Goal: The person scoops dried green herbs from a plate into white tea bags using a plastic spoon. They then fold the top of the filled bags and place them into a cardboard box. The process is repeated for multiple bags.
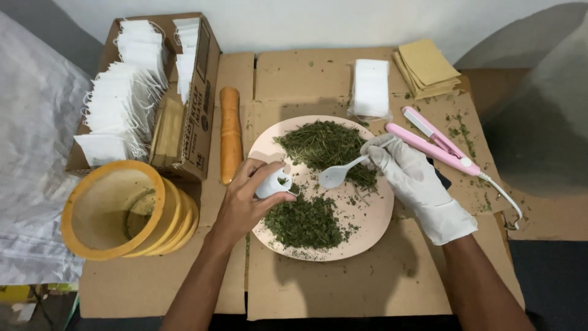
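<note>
— So, what are the two hands doing over that plate?

— Both are busy. The left hand is bare and closed around a small white tea bag, holding its mouth open and turned toward the right; a few green flecks show inside it. The right hand wears a white glove and grips the handle of a white plastic spoon, whose bowl hovers just beside the bag's opening, above the middle of the plate.

— And the plate itself?

— It is a pale pink round plate lying on flattened cardboard. Two heaps of dried green herbs sit on it: a stringier pile on the far side and a finer chopped pile on the near side. The bag and spoon are between the two heaps.

— What lies around it?

— To the right, just past the gloved hand, is a pink heat sealer with a white cord. Far from the person, a stack of empty white bags stands near a stack of tan paper envelopes. To the left of the plate lies an orange cylinder, and beyond it an open cardboard box packed with white bags with strings. Near left, a stack of yellow round sieves rests on the cardboard.
</note>
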